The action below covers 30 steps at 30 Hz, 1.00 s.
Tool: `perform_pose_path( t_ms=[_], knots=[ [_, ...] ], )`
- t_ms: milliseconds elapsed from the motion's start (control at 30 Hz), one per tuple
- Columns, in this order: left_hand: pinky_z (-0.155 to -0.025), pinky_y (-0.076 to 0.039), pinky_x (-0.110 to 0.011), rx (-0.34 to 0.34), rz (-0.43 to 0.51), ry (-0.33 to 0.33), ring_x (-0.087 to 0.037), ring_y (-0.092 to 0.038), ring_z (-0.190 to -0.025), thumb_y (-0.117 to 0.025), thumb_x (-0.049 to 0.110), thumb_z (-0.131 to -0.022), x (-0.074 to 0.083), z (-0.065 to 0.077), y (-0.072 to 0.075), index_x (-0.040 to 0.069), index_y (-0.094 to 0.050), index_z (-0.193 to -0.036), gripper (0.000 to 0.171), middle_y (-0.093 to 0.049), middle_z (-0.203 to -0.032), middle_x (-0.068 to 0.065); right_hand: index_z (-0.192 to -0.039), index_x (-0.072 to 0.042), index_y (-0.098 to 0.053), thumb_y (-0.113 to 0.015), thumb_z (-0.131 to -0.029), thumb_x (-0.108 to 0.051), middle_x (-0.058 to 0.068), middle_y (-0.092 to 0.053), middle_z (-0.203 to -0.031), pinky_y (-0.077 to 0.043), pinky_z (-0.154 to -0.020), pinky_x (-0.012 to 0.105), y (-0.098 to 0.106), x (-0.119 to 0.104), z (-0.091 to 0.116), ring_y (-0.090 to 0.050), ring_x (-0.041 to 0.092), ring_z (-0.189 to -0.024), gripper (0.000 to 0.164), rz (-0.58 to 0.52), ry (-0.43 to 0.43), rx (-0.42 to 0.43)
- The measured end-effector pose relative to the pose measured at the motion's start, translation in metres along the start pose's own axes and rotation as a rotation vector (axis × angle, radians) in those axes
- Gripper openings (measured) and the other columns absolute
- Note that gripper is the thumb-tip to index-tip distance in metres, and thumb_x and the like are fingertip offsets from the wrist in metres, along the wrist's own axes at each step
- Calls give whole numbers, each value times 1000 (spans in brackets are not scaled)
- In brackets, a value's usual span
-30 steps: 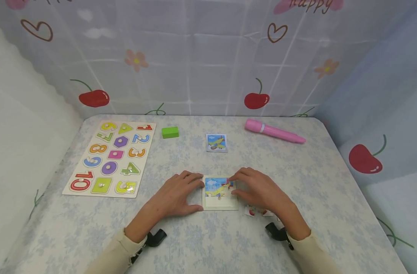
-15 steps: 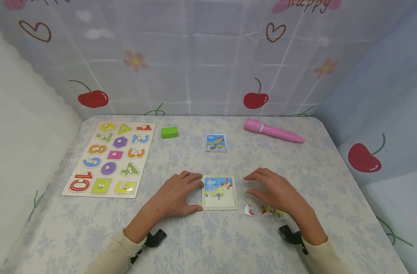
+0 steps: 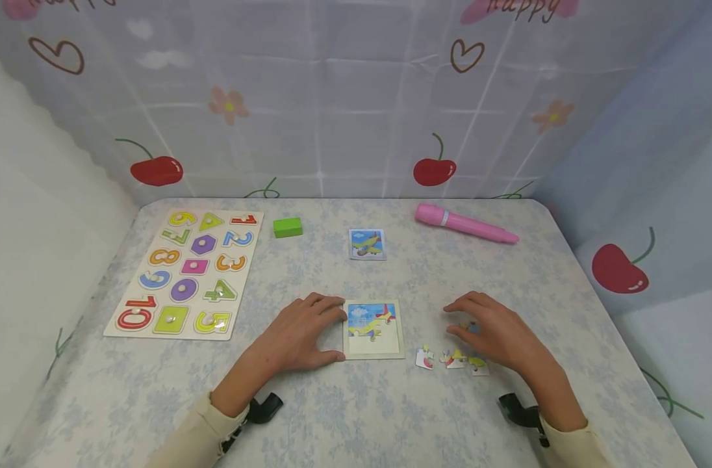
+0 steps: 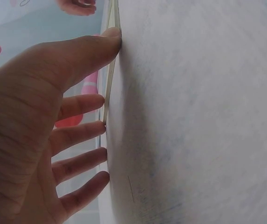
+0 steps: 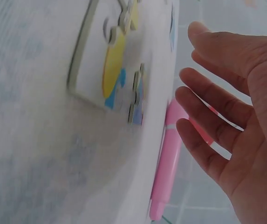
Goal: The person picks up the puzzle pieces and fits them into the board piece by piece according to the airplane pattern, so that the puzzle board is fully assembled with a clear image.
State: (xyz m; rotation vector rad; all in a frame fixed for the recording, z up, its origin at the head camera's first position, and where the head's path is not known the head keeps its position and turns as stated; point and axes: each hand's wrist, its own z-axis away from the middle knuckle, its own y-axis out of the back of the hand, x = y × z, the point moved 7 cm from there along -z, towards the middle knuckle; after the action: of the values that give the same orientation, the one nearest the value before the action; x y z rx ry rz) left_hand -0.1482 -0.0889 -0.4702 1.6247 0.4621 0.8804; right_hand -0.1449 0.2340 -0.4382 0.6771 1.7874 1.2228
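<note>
A shallow puzzle tray [image 3: 399, 331] lies in the middle of the table, its upper part filled with joined airplane pieces [image 3: 362, 318] and its lower part bare. My left hand [image 3: 300, 331] touches the tray's left edge with fingertips and thumb, fingers fairly straight. Right of the tray are several loose puzzle pieces [image 3: 424, 358]. Over the farther ones is my right hand [image 3: 496, 333], fingers slightly bent and apart, holding nothing. In the right wrist view a white and yellow piece [image 5: 98, 60] and another piece [image 5: 137, 95] lie below the fingers; my right hand partly hides one in the head view.
A small airplane picture card [image 3: 367, 244] lies behind the tray. A pink pen-shaped object [image 3: 467, 224] is at the back right, a green block [image 3: 288, 227] at the back left. On the left lies a number-and-shape board [image 3: 183, 273]. Printed curtains [image 3: 344, 97] bound the table.
My right hand has drawn away from the tray to the right, leaving a piece joined at the tray's upper right, and now hovers over loose pieces. The left hand stays at the tray's edge.
</note>
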Motion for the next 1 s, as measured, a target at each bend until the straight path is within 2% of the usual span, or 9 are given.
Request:
perform_pose_path(
  t_ms=[133, 367, 600, 867, 1000],
  knots=[
    [-103, -52, -47, 5, -6, -2, -23, -53, -140, -80, 63, -91, 0, 0, 0, 24, -67, -139, 64, -56, -158, 1, -121, -14, -79, -92, -86, -14, 2, -72, -119, -61, -85, 48, 2, 6, 6, -70, 25, -109, 38, 8, -26, -7],
    [-100, -53, -49, 33, 7, -17, -25, -54, -138, -84, 59, -89, 2, 1, 2, 21, -68, -138, 64, -58, -156, -2, -124, -14, -78, -89, -89, -16, 2, -71, -119, -60, -88, 51, 2, 16, 15, -70, 26, -109, 36, -24, -85, -68],
    [-102, -53, -49, 27, 14, -10, -24, -54, -139, -84, 59, -89, 2, 1, 1, 22, -68, -138, 64, -57, -157, -1, -126, -14, -77, -89, -90, -16, 0, -70, -120, -58, -93, 52, -1, 27, 24, -68, 26, -113, 38, -59, -129, -101],
    [-102, -52, -48, 16, 19, -5, -23, -53, -140, -82, 60, -90, 1, 1, 1, 23, -68, -139, 63, -57, -157, 0, -120, -14, -79, -89, -88, -9, -1, -69, -116, -59, -91, 49, -3, 31, 26, -67, 25, -110, 34, -61, -63, -64],
    [-102, -52, -48, 15, 20, -6, -23, -53, -140, -82, 60, -90, 2, 1, 0, 23, -67, -139, 64, -57, -157, 0, -117, -15, -79, -89, -88, -8, -1, -68, -116, -58, -93, 50, -4, 32, 26, -66, 25, -110, 32, -63, -59, -73]
  ],
)
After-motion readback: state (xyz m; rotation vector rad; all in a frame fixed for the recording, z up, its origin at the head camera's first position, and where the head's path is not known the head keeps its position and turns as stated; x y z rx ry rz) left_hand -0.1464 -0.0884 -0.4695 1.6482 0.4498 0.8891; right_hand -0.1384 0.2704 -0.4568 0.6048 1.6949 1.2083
